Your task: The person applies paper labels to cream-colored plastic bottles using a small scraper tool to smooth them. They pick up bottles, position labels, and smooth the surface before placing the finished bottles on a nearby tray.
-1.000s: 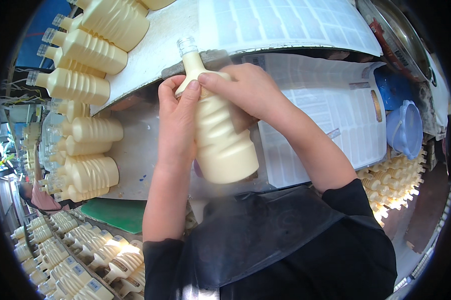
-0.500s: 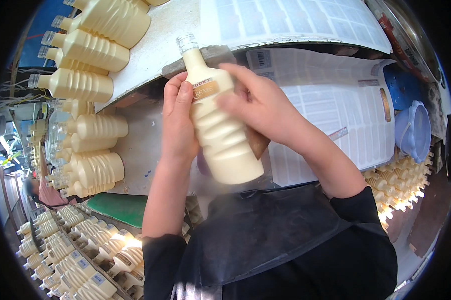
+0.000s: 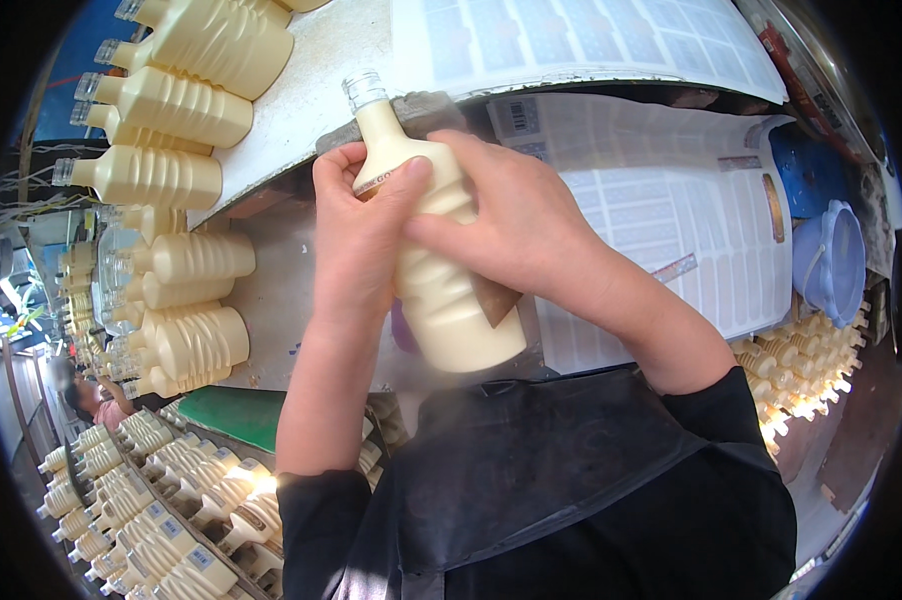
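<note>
One cream bottle point(image 3: 436, 295) held over grey table point(image 3: 286, 295), neck pointing away from body, base near black apron point(image 3: 531, 470). Left hand point(image 3: 366, 215) grips shoulder, thumb partly over small label point(image 3: 373, 184). Right hand point(image 3: 521, 212) wraps right side, thumb across front; brown flat piece point(image 3: 495, 302) pokes out beneath. White sheets point(image 3: 671, 200) at right, more bottles point(image 3: 201, 345) at left.

White table point(image 3: 336, 62) — cream bottles point(image 3: 176, 105), pale sheets point(image 3: 571, 45); grey bench point(image 3: 283, 262) — more sheets point(image 3: 671, 210)
</note>
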A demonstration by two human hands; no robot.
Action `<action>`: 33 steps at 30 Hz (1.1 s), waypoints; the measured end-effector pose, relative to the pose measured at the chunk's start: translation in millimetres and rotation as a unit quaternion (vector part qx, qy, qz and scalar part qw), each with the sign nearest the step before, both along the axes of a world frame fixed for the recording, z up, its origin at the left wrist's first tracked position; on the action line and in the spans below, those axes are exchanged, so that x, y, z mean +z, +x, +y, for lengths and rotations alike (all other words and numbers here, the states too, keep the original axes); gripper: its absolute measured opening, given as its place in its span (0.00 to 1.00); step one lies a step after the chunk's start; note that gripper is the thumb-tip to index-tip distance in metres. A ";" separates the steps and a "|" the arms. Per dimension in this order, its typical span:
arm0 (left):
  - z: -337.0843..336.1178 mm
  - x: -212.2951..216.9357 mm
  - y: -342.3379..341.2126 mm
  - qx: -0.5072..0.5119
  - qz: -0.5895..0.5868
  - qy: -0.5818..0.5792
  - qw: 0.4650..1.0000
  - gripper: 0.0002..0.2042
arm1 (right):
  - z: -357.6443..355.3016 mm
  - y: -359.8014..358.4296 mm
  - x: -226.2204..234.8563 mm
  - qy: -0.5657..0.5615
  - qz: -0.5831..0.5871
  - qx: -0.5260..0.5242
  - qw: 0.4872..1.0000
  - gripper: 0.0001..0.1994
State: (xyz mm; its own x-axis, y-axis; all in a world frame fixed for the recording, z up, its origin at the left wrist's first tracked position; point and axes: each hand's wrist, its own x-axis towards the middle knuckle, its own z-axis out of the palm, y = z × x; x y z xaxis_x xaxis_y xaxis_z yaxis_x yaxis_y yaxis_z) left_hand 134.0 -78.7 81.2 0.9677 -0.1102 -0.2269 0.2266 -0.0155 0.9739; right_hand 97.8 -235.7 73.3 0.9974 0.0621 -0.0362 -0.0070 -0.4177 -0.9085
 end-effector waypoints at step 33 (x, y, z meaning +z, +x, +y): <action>33.1 -12.3 -5.7 -0.091 -0.008 -0.131 0.987 0.27 | -13.0 14.8 -21.2 0.234 0.051 0.051 0.970 0.25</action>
State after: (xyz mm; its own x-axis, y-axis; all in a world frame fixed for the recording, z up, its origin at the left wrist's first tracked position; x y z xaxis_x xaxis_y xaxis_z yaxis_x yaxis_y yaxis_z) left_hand 128.3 -45.6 68.9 0.9297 -0.3351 -0.1526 0.2277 0.1976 0.9535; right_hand 112.6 -248.7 52.1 0.9778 0.1941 -0.0786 -0.0872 0.0361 -0.9955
